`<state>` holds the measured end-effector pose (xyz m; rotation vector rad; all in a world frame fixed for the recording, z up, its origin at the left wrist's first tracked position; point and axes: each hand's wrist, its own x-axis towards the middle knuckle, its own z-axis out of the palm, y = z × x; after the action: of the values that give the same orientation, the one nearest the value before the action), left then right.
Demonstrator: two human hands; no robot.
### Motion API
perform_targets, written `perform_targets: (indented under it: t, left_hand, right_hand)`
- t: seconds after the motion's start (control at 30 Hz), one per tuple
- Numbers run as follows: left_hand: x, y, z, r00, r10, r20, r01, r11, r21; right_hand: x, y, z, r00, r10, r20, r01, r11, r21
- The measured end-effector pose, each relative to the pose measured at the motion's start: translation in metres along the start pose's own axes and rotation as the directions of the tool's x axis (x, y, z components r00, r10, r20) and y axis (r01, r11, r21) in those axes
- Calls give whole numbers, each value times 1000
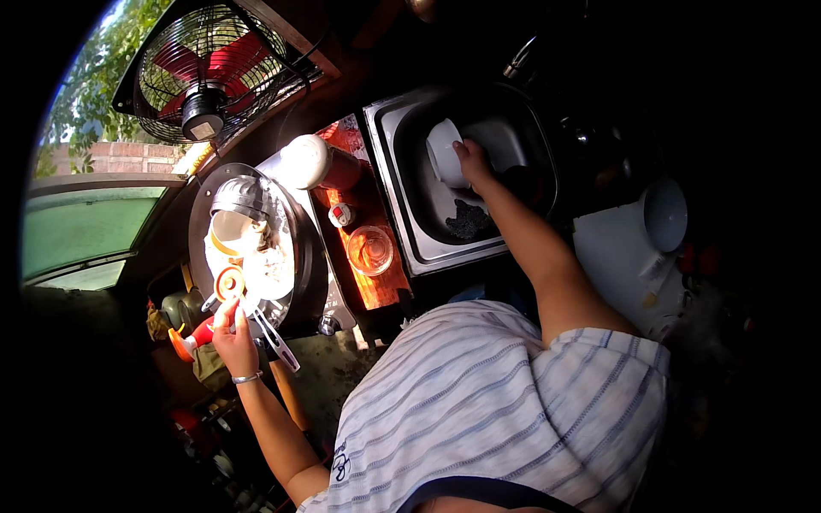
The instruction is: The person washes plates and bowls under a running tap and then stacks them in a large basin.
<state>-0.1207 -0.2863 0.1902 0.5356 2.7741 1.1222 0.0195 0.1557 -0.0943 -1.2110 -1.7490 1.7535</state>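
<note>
My left hand [234,340] is raised at the sunlit pile of dishes, fingers pinched on a small round orange lid [229,282]. Beside it lie a utensil with a pale slotted handle [278,344] and a red bottle with an orange top [190,339]. Over in the steel sink [409,224], my right hand [473,162] grips the rim of a white bowl [442,154], which is tilted on its side. A dark scouring pad [467,219] rests on the sink floor close to the bowl.
A wide black pan [198,224] holds stacked dishes and a metal pot [241,197]. Between it and the sink, a clear glass jar [370,250] and a small red-and-white container [341,215] stand on an orange surface. A fan [205,73] hangs by the window; a pale bucket [664,215] is at right.
</note>
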Motion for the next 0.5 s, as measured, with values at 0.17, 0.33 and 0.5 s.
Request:
perform_targets:
  t: [0.17, 0.33, 0.5]
  left_hand:
    - [-21, 139, 69, 970, 170, 173, -87, 910, -406]
    - [10, 169, 236, 920, -36, 391, 312, 671, -673]
    - [10, 150, 346, 605, 141, 784, 794, -31, -607]
  right_hand:
    - [-19, -56, -32, 946, 282, -160, -109, 741, 662]
    - [-34, -82, -75, 947, 256, 194, -275, 337, 900]
    - [-31, -68, -102, 952, 152, 265, -306, 489, 817]
